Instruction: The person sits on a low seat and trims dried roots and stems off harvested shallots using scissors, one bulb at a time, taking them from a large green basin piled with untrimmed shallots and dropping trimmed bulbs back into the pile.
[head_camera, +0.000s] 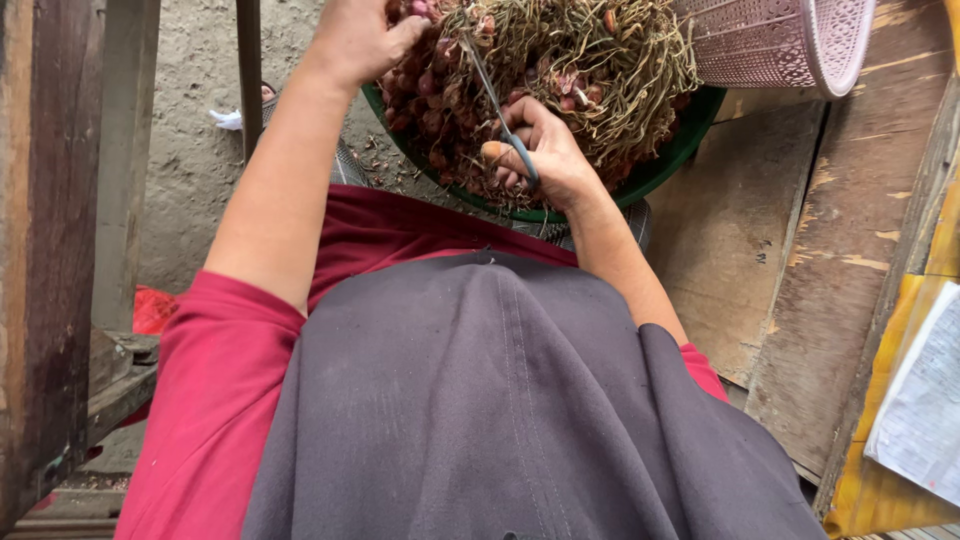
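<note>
I look down over my own lap, covered by one dark grey apron (500, 400) worn over a red shirt (215, 400). My two bare arms reach forward to one round green basin (660, 165) at the top of the view. It is heaped with small reddish shallots (425, 95), too many to count, tangled in a mass of dry straw-coloured stalks (600, 60).

My right hand (545, 150) is curled around the handles of one pair of scissors (500, 105), fingers through the loops, thumb on top. The thin blades point up and away into the pile, opened only narrowly. The scissors lie over the near middle of the basin.

My left hand (360, 35) is partly cut off by the top edge; it rests on the left side of the pile with fingers bent down among the shallots. I cannot tell whether it grips any.

One pink perforated plastic basket (780, 40) sits tipped beyond the basin on the right, its rim just beside the stalks. Worn wooden planks (800, 250) lie to the right, bare earth (190, 130) to the left.
</note>
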